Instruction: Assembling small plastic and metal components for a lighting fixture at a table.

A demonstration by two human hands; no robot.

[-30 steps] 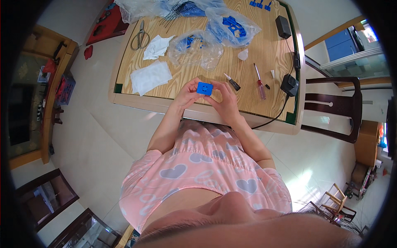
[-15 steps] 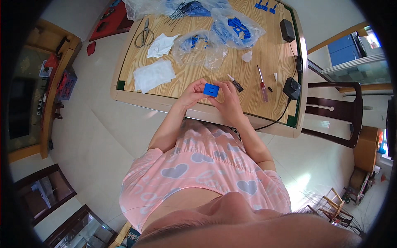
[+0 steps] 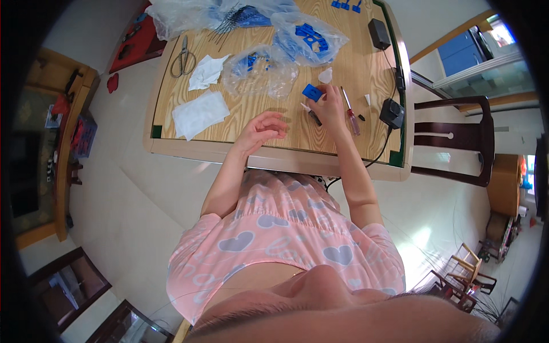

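Between the fingers of my right hand (image 3: 330,108) is a small blue rectangular plastic piece (image 3: 311,92), held above the right middle of the wooden table (image 3: 251,108). Just below the piece lies a small dark bottle with a pale nozzle (image 3: 314,118), close to my right fingers. A screwdriver with a red, clear handle (image 3: 351,117) rests to the right of that hand. My left hand (image 3: 262,131) hovers over the near edge of the table, its fingers loosely curved and apart, with nothing in them.
Clear plastic bags with blue parts (image 3: 311,40) lie toward the back, beside black wire-like strands (image 3: 235,22). Scissors (image 3: 183,62), a crumpled tissue (image 3: 207,72) and a white cloth (image 3: 200,114) are on the left. Black power adapters (image 3: 392,113) with a cable line the right side.
My left hand has let go of the blue piece and drawn back slightly left. My right hand has carried the piece forward and to the right. The view has shifted a little.
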